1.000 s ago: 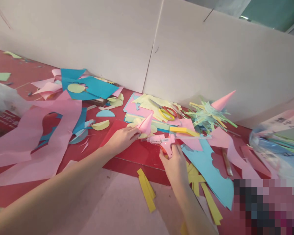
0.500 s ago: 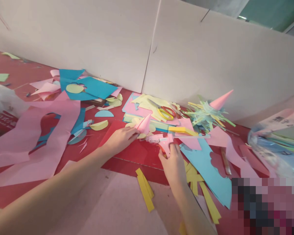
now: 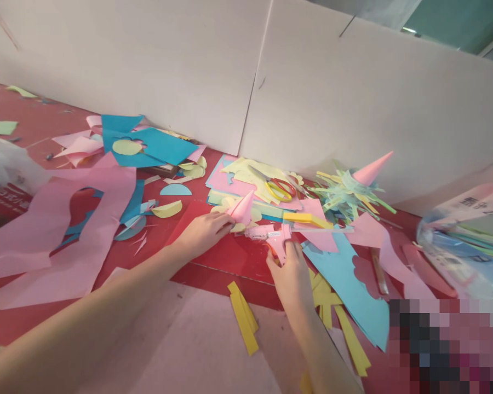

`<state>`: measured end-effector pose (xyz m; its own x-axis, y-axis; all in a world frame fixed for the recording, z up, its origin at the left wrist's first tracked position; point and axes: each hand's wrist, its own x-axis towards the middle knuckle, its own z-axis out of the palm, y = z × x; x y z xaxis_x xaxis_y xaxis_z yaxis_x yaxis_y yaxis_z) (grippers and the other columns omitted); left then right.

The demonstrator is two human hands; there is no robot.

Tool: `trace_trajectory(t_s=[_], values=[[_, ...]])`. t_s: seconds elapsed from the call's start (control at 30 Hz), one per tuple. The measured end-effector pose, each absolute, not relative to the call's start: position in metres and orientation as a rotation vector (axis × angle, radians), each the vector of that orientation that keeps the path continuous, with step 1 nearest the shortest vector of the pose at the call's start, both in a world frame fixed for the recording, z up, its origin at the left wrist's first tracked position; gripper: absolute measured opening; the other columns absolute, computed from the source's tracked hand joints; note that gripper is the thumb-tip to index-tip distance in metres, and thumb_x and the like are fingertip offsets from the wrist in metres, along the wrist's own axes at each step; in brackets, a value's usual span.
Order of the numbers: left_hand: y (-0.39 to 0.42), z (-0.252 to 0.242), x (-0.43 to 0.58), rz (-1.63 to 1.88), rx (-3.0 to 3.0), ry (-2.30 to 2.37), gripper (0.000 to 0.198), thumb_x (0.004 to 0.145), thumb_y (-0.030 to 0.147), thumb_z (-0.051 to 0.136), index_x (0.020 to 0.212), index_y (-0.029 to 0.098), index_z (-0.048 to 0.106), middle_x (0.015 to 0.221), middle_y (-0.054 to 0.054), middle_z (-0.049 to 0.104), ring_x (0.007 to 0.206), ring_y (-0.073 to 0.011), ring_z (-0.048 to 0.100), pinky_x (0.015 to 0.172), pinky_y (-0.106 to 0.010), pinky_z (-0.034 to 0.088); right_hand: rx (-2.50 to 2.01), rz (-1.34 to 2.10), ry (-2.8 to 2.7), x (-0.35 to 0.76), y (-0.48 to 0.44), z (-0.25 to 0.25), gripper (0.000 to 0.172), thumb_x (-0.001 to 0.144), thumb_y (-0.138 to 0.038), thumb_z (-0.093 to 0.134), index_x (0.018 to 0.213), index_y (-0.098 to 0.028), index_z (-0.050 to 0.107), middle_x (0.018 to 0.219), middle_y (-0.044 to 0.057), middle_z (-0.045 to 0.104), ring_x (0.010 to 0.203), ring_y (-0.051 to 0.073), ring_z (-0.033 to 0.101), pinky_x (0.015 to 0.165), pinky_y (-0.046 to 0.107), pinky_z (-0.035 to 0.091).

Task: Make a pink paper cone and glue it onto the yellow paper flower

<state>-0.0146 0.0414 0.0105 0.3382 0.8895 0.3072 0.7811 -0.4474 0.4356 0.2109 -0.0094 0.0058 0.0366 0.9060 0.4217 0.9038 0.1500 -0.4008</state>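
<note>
Barely anything has moved since a sec ago — both hands match, the view just slid a tiny bit. Left hand (image 3: 208,232) has its fingers bent in, pinching the low edge of a pink pointy paper cone (image 3: 241,209), tip up. Right hand (image 3: 291,271) is curled round the grip of a pink plastic glue gun (image 3: 276,236) w/ a clear stick (image 3: 318,230) out the back. Gun's nose is near the cone — can't tell if they touch.
</note>
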Motion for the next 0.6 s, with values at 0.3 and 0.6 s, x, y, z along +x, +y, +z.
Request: trace_trajectory(t_s=[0.3, 0.6], values=[[0.0423, 0.0089, -0.015, 0.73, 2.386, 1.517, 0.028, 0.095, 0.034, 0.037, 0.098, 0.022, 0.063, 0.099, -0.004, 0.069, 0.09, -0.0186, 0.065, 0.072, -0.027, 0.049, -1.716, -0.05, -1.853, 0.2094, -0.0115, 0.0085, 0.018, 0.086, -0.036, 0.046, 0.09, -0.02, 0.052, 0.088, 0.009, 0.058, 0.076, 0.022, 0.059, 0.055, 0.03, 0.044], [0.0424, 0.0072, -0.0159, 0.763, 2.409, 1.501, 0.029, 0.095, 0.034, 0.037, 0.098, 0.023, 0.063, 0.097, -0.004, 0.068, 0.089, -0.0177, 0.064, 0.072, -0.025, 0.049, -1.697, -0.15, -1.85, 0.2104, -0.014, 0.0117, 0.02, 0.088, -0.036, 0.043, 0.093, -0.02, 0.054, 0.086, 0.008, 0.059, 0.069, 0.02, 0.059, 0.053, 0.029, 0.043]])
